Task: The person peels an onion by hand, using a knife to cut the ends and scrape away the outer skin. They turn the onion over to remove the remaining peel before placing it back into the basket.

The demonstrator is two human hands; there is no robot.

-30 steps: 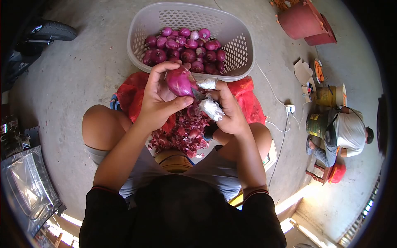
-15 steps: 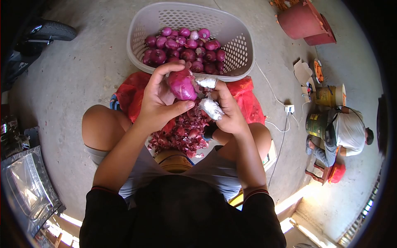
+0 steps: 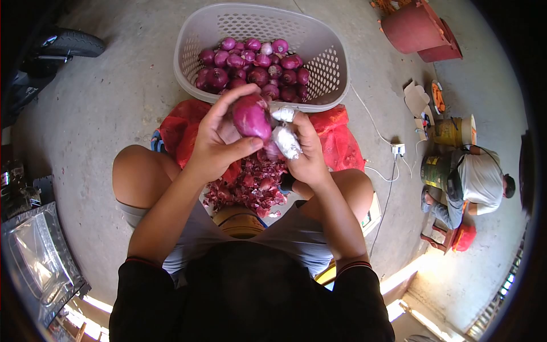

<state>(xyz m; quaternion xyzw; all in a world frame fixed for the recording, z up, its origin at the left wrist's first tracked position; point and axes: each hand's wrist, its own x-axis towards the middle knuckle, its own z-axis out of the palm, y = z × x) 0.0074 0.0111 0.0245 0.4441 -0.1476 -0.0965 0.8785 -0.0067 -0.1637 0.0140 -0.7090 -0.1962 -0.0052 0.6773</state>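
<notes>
My left hand [image 3: 213,142] is closed around a red onion [image 3: 251,118], thumb below and fingers over the top. At the onion's right side is my right hand [image 3: 308,149], its thumb and forefinger tips wrapped in silvery foil [image 3: 286,142]. Those two tips pinch loose onion skin against the onion; part of the grip is hidden. Under my hands, a heap of dark red onion skins [image 3: 250,188] lies between my legs. Just beyond stands a grey perforated basket [image 3: 196,34] holding several peeled red onions [image 3: 259,76].
Red mesh sacking [image 3: 342,142] spreads beneath the basket's near edge. Cables lead to a power strip [image 3: 398,149] on the right. Farther right, a seated person [image 3: 481,179] is beside buckets [image 3: 453,131]. A red tub [image 3: 413,25] stands back right; a wheel [image 3: 74,42] is at left.
My right hand's foil-wrapped thumb and forefinger have drawn closer to the onion, slightly leftward. The onion has turned a little in my left hand, and loose skin shows beneath it.
</notes>
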